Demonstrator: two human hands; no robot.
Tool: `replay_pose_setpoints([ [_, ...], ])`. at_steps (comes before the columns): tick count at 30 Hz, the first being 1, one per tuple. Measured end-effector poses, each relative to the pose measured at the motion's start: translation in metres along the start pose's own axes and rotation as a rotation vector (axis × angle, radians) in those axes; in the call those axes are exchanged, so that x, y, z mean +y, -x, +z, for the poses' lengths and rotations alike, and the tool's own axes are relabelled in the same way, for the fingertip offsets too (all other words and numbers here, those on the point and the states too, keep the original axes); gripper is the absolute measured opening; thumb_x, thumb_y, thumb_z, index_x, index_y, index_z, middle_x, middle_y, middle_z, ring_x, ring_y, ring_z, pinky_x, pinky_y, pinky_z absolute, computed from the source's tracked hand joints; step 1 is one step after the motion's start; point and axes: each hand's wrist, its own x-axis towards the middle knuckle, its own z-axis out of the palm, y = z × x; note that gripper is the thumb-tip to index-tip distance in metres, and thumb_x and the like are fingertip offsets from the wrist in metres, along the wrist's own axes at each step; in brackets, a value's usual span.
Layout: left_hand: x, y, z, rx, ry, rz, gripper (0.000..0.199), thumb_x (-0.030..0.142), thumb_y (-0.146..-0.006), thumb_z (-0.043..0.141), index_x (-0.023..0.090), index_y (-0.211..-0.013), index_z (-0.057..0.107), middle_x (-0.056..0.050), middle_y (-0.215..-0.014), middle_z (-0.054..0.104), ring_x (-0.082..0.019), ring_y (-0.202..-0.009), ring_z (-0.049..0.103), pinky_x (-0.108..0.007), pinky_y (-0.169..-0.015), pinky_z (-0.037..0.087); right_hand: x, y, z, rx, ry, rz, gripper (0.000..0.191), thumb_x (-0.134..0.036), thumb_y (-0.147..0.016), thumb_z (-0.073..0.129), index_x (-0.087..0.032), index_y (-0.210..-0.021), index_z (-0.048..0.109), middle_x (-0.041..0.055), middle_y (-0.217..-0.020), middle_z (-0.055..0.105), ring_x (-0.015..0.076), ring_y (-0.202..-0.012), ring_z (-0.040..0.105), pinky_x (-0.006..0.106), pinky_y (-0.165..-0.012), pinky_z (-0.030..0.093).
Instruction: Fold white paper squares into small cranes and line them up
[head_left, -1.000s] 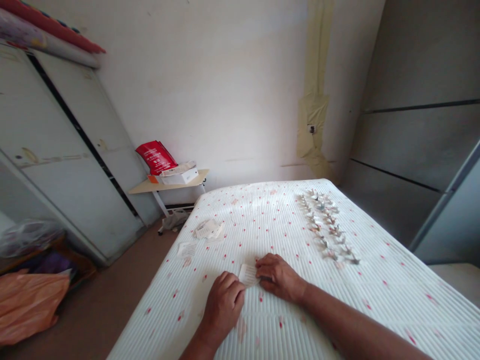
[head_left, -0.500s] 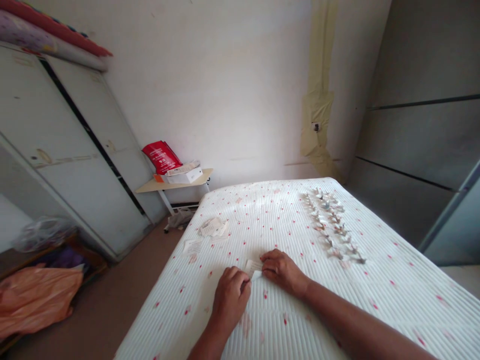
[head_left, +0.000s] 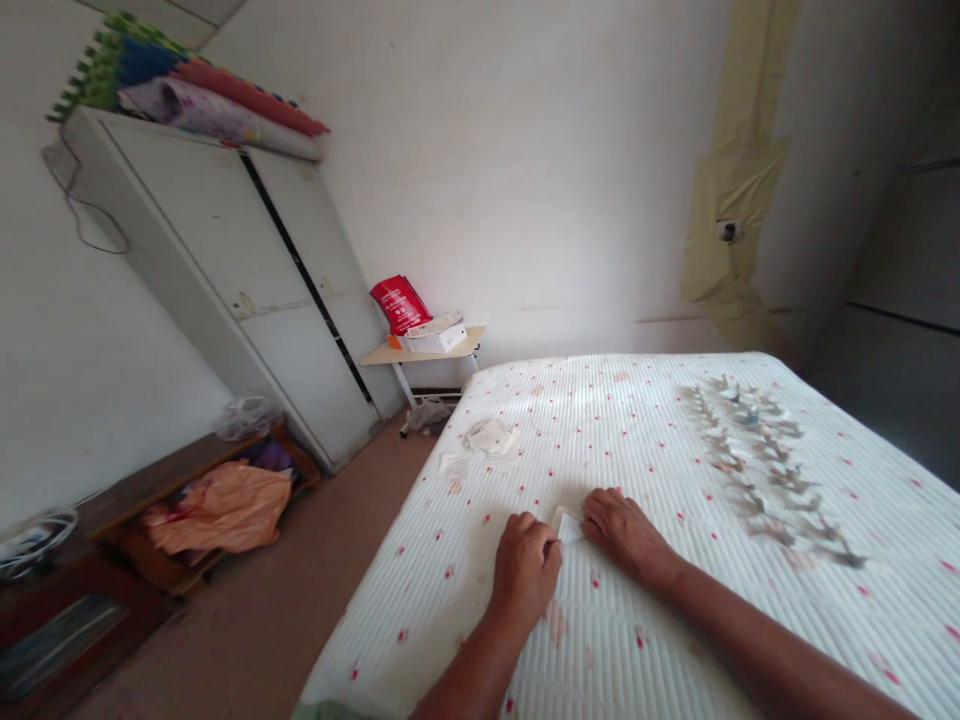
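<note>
A small piece of paper (head_left: 570, 527) lies on the quilted bed cover between my hands, a pale blank flap showing on top. My left hand (head_left: 527, 560) has its fingers curled and pinches the paper's left edge. On the right edge, the bent fingers of my right hand (head_left: 625, 530) press the paper down and grip it. Farther off to the left is a loose pile of printed paper pieces (head_left: 489, 437). Rows of small folded paper figures (head_left: 772, 470) with pointed tips stand along the right side; they look slightly blurred.
The bed (head_left: 600, 420) has a white cover with red dots. Beyond its far left corner, a small table (head_left: 379, 355) bears a red bag (head_left: 400, 303) and a white box (head_left: 437, 340). A cabinet (head_left: 217, 250) stands left, near an orange plastic bag (head_left: 225, 508).
The view has turned left, so everything sits farther right in the picture. More of the paper's blank flap now shows over its printed side. Both hands stay at the paper.
</note>
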Motion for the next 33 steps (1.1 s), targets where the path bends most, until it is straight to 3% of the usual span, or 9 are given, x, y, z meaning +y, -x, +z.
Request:
replay_pose_setpoints([
  [7, 0.002, -0.002, 0.002, -0.025, -0.105, -0.049, 0.005, 0.02, -0.076, 0.05, 0.018, -0.074, 0.054, -0.003, -0.082, 0.054, -0.017, -0.085, 0.046, -0.027, -0.075, 0.035, 0.0, -0.005, 0.009, 0.026, 0.142, -0.019, 0.02, -0.021, -0.088, 0.04, -0.017, -0.076, 0.055, 0.0052, -0.082, 0.058, 0.0178, -0.079, 0.05, 0.029, -0.069, 0.033],
  [19, 0.001, -0.013, 0.002, -0.125, -0.207, -0.085, 0.017, 0.03, -0.084, 0.042, 0.017, -0.08, 0.053, -0.004, -0.086, 0.057, -0.017, -0.085, 0.049, -0.028, -0.075, 0.035, -0.002, -0.012, 0.007, 0.002, 0.232, -0.019, 0.022, -0.021, -0.089, 0.037, -0.016, -0.079, 0.057, 0.0063, -0.079, 0.06, 0.0178, -0.077, 0.051, 0.029, -0.065, 0.028],
  [33, 0.006, -0.014, 0.003, -0.161, -0.288, -0.117, 0.023, 0.024, -0.086, 0.036, 0.016, -0.094, 0.055, -0.008, -0.097, 0.057, -0.02, -0.095, 0.049, -0.031, -0.083, 0.037, -0.002, -0.015, 0.015, 0.016, 0.268, -0.015, 0.021, -0.017, -0.088, 0.038, -0.014, -0.08, 0.058, 0.0084, -0.079, 0.061, 0.0195, -0.075, 0.052, 0.03, -0.064, 0.027],
])
